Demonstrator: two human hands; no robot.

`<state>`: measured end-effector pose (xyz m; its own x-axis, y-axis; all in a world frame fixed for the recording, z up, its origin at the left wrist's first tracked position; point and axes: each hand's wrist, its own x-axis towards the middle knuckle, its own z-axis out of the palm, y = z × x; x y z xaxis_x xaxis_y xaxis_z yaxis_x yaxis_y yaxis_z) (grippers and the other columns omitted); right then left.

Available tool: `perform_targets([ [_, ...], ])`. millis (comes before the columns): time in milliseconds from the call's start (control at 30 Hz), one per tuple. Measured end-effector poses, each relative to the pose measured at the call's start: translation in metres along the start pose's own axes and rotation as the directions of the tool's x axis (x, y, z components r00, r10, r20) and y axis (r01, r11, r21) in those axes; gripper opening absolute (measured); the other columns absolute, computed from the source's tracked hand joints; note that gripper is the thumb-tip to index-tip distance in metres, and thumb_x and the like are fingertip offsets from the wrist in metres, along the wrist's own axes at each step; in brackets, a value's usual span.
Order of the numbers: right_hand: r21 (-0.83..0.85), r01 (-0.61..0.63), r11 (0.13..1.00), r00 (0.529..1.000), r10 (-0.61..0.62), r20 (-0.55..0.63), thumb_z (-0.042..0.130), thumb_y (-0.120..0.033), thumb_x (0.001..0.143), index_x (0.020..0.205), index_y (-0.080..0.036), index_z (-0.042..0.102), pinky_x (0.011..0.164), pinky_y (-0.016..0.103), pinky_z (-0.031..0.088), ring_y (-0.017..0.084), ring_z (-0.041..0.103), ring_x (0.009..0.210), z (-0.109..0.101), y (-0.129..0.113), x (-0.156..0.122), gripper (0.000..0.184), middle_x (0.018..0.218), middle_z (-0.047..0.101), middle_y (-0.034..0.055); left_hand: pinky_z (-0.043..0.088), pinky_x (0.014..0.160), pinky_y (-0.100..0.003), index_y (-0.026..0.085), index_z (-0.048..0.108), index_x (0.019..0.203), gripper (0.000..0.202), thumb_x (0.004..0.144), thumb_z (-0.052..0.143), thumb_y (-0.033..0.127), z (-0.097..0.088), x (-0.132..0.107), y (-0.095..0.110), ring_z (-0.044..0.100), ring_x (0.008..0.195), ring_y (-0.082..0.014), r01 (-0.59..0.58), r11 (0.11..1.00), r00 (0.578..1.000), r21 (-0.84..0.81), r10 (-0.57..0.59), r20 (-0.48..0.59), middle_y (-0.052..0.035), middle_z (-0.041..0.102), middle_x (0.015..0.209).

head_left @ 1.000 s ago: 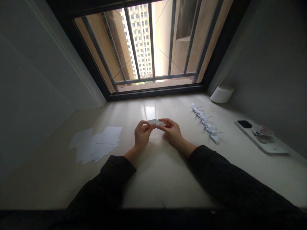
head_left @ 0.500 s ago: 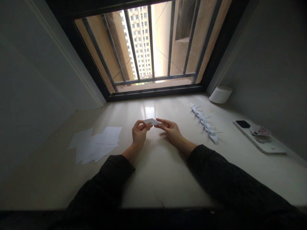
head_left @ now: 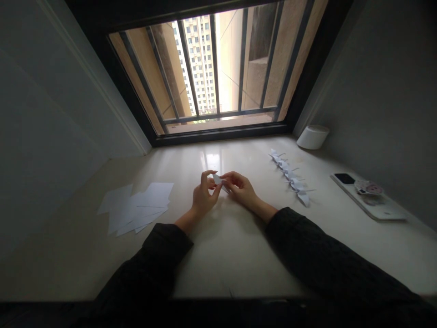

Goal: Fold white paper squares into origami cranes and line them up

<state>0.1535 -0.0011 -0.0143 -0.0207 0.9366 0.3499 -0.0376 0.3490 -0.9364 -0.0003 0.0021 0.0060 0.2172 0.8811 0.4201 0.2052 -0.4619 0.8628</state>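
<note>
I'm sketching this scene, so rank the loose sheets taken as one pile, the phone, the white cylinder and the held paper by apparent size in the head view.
1. Loose sheets
2. Phone
3. White cylinder
4. Held paper, partly hidden

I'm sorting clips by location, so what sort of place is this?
Most likely a window alcove in a flat, perhaps high up: a pale ledge runs up to a barred window between side walls, and a many-storeyed building stands outside.
</note>
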Motion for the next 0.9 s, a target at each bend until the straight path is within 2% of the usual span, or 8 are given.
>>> perform_targets([
  [100, -0.014, -0.016, 1.0, 1.0, 0.016, 0.001, 0.065, -0.045, 0.074, 0.086, -0.022, 0.07, 0.073, 0.032, 0.05, 0.018, 0.065, 0.076, -0.001, 0.002, 0.002, 0.026, 0.082, 0.071, 0.0035, 0.048, 0.066, -0.024, 0.025, 0.047, 0.111, 0.041, 0.074, 0.065, 0.028, 0.0, 0.0, -0.001, 0.064, 0.068, -0.0134, 0.05, 0.996, 0.999, -0.07, -0.05, -0.007, 0.002, 0.065, 0.075],
  [233, -0.052, -0.04, 0.998, 0.999, 0.041, 0.011, 0.069, -0.04, 0.071, 0.088, -0.023, 0.072, 0.069, 0.031, 0.049, 0.016, 0.064, 0.071, -0.001, -0.001, 0.003, 0.025, 0.078, 0.071, 0.0031, 0.046, 0.063, -0.022, 0.024, 0.048, 0.11, 0.037, 0.077, 0.063, 0.028, 0.001, 0.003, -0.008, 0.061, 0.065, -0.0117, 0.107, 0.98, 0.992, -0.167, -0.117, -0.052, 0.0022, 0.062, 0.074],
  [367, -0.062, -0.039, 0.997, 0.999, 0.041, 0.018, 0.075, -0.036, 0.064, 0.09, -0.024, 0.073, 0.07, 0.032, 0.05, 0.017, 0.065, 0.071, 0.0, -0.005, 0.001, 0.029, 0.078, 0.073, 0.0031, 0.045, 0.06, -0.021, 0.022, 0.049, 0.108, 0.032, 0.079, 0.06, 0.032, 0.0, 0.005, -0.014, 0.061, 0.065, -0.0118, 0.115, 0.973, 0.988, -0.201, -0.133, -0.076, 0.0004, 0.062, 0.077],
  [567, -0.046, -0.059, 0.997, 0.997, 0.056, -0.054, 0.074, -0.038, 0.065, 0.089, -0.026, 0.074, 0.081, 0.039, 0.051, 0.022, 0.068, 0.081, -0.001, -0.002, 0.0, 0.027, 0.089, 0.074, 0.0037, 0.049, 0.063, -0.024, 0.021, 0.055, 0.106, 0.032, 0.08, 0.06, 0.039, 0.0, 0.007, -0.018, 0.065, 0.072, -0.0149, 0.177, 0.964, 0.982, -0.199, -0.185, -0.025, -0.0042, 0.067, 0.087],
  [700, -0.027, -0.072, 0.997, 0.99, 0.068, -0.121, 0.075, -0.038, 0.064, 0.087, -0.024, 0.075, 0.081, 0.039, 0.051, 0.023, 0.068, 0.081, -0.002, -0.001, 0.001, 0.026, 0.086, 0.074, 0.0047, 0.05, 0.066, -0.027, 0.019, 0.059, 0.103, 0.032, 0.08, 0.058, 0.042, 0.001, 0.008, -0.019, 0.068, 0.074, -0.0175, 0.23, 0.948, 0.973, -0.22, -0.225, 0.049, -0.0054, 0.07, 0.083],
  [900, -0.048, -0.015, 0.999, 0.998, 0.012, -0.059, 0.073, -0.038, 0.067, 0.09, -0.024, 0.073, 0.074, 0.034, 0.051, 0.018, 0.066, 0.073, -0.003, 0.003, 0.002, 0.027, 0.08, 0.072, 0.0039, 0.05, 0.065, -0.027, 0.017, 0.062, 0.097, 0.034, 0.078, 0.06, 0.045, 0.001, 0.007, -0.019, 0.066, 0.064, -0.0156, 0.207, 0.956, 0.978, -0.207, -0.206, 0.027, -0.0024, 0.068, 0.068],
])
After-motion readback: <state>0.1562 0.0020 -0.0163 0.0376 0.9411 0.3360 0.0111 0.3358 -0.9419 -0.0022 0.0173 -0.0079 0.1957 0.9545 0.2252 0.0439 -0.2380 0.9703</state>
